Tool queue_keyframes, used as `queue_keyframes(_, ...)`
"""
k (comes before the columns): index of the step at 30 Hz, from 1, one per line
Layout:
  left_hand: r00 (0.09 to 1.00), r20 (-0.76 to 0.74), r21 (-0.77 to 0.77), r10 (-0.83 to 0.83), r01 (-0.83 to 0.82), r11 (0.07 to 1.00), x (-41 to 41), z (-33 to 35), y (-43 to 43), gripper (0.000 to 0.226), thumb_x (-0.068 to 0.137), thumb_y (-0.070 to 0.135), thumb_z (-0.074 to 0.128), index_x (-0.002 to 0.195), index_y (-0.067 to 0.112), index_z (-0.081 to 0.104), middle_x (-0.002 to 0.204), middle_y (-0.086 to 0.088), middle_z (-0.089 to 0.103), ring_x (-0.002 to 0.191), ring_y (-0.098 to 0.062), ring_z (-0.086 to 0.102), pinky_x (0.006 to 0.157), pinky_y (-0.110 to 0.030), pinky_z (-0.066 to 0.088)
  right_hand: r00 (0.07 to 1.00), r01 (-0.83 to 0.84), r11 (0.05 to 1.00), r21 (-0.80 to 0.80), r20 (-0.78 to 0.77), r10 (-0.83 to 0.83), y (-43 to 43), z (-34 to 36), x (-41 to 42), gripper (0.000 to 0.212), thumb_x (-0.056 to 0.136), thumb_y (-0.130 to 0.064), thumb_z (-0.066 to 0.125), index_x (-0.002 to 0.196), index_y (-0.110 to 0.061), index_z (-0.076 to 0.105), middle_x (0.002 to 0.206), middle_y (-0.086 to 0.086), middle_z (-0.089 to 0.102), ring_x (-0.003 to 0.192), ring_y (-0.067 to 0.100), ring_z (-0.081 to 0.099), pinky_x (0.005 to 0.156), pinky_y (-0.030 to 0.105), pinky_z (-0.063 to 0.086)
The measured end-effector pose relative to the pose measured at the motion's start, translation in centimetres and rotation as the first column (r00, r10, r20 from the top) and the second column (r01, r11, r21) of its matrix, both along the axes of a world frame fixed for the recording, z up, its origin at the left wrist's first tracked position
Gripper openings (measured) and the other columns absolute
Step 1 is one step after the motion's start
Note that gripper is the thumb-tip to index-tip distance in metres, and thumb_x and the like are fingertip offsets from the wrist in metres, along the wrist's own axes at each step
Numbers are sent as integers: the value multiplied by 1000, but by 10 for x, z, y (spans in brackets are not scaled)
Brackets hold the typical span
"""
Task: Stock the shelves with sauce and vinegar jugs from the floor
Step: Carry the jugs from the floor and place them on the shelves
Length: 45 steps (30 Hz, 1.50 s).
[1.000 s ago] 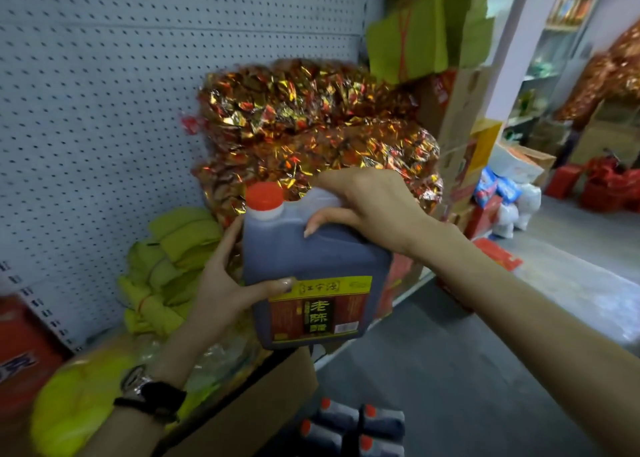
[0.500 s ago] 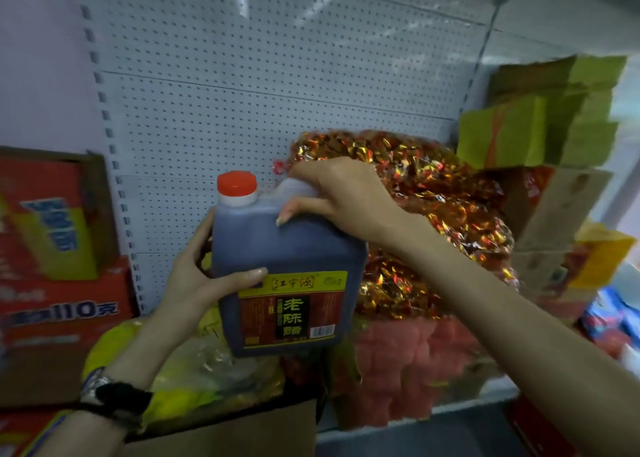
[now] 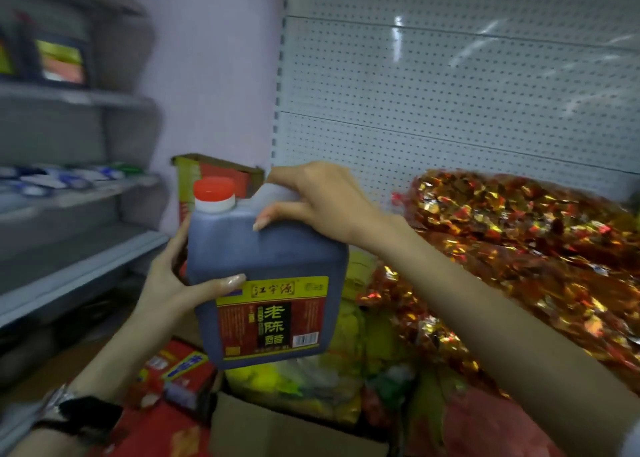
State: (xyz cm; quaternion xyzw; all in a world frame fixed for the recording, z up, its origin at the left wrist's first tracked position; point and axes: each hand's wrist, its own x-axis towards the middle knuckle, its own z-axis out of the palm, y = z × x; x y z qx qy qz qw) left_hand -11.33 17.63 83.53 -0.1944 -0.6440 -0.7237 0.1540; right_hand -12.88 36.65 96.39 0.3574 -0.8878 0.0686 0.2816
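Note:
A dark vinegar jug (image 3: 263, 266) with a red cap and a red-and-yellow label hangs in the air at mid-frame. My right hand (image 3: 322, 200) grips its handle from above. My left hand (image 3: 173, 280) holds its left side, thumb across the front above the label. Grey metal shelves (image 3: 79, 262) stand at the left, and dark jugs with labels (image 3: 62, 62) sit on an upper shelf there, blurred.
A white pegboard panel (image 3: 450, 93) fills the back right. Shiny red-gold foil packs (image 3: 519, 256) pile up at the right. Below the jug are a cardboard box (image 3: 277, 432) with yellow-green bags, and red cartons (image 3: 180, 370). A red-green carton (image 3: 214, 172) stands behind the jug.
The view has swung left, bringing the grey shelves into sight. Both hands keep the same hold on the jug, which now lies nearer those shelves.

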Motion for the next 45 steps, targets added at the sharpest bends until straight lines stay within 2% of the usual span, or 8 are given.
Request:
queue_keyframes(4, 998, 17, -2, 66, -66, 998, 14, 4, -62, 103, 43, 42, 92, 135, 36, 47, 130, 0, 60, 114, -26, 61, 89, -53, 50, 990, -138, 990, -17, -40, 137, -61, 0, -13, 50, 73, -60, 65, 93, -14, 65, 86, 3, 69, 84, 25, 59, 62, 31, 28)
queue_keyframes(10, 946, -6, -64, 324, -324, 944, 39, 14, -162, 102, 46, 9, 87, 138, 13, 45, 120, -2, 65, 96, -3, 67, 69, -17, 54, 947, -321, 945, -65, -50, 318, -172, -1, -25, 56, 69, -66, 60, 91, -14, 65, 81, 7, 68, 83, 29, 59, 59, 33, 26)
queue_keyframes(15, 890, 16, -155, 455, -447, 881, 60, 17, -254, 109, 44, 45, 90, 140, 25, 42, 127, 4, 62, 116, -17, 59, 93, -44, 51, 894, -447, 889, -98, -34, 446, -264, -2, -30, 51, 70, -64, 63, 89, -17, 64, 82, 5, 68, 83, 26, 58, 60, 30, 19)
queue_keyframes(27, 689, 110, -184, 717, -695, 695, 113, 12, -393, 115, 40, 44, 90, 142, 32, 38, 123, 2, 63, 111, -18, 62, 87, -41, 55, 698, -707, 693, -138, 20, 716, -448, -16, -39, 50, 73, -63, 61, 92, -17, 64, 75, 0, 60, 73, 17, 49, 55, 31, 18)
queue_keyframes(30, 611, 118, -186, 783, -761, 622, 118, 11, -412, 122, 33, 56, 90, 142, 33, 38, 122, 4, 63, 109, -16, 63, 80, -36, 57, 628, -768, 628, -128, 48, 777, -486, -16, -45, 51, 71, -67, 60, 92, -21, 65, 71, -9, 52, 70, 10, 43, 53, 12, 21)
queue_keyframes(34, 511, 98, -194, 854, -832, 520, 120, 8, -438, 110, 37, 54, 89, 136, 41, 43, 118, 3, 65, 106, -20, 65, 82, -58, 53, 523, -841, 527, -117, 72, 850, -534, -15, -55, 44, 74, -60, 63, 93, -21, 66, 72, -9, 52, 70, 10, 43, 54, 9, 23)
queue_keyframes(39, 363, 54, -194, 930, -910, 367, 124, 10, -468, 108, 40, 47, 88, 137, 37, 43, 117, 5, 65, 106, -13, 64, 74, -26, 57, 378, -916, 383, -116, 66, 923, -595, -9, -62, 44, 71, -61, 65, 91, -22, 67, 74, -4, 61, 70, 10, 45, 56, 10, 25)
queue_keyframes(45, 194, 38, -165, 980, -966, 198, 137, 13, -508, 123, 31, 62, 87, 141, 30, 40, 119, 0, 63, 102, -9, 65, 69, -20, 55, 214, -970, 218, -111, 50, 976, -668, -3, -53, 47, 70, -62, 66, 88, -18, 67, 73, -3, 64, 67, 10, 48, 57, 13, 27)
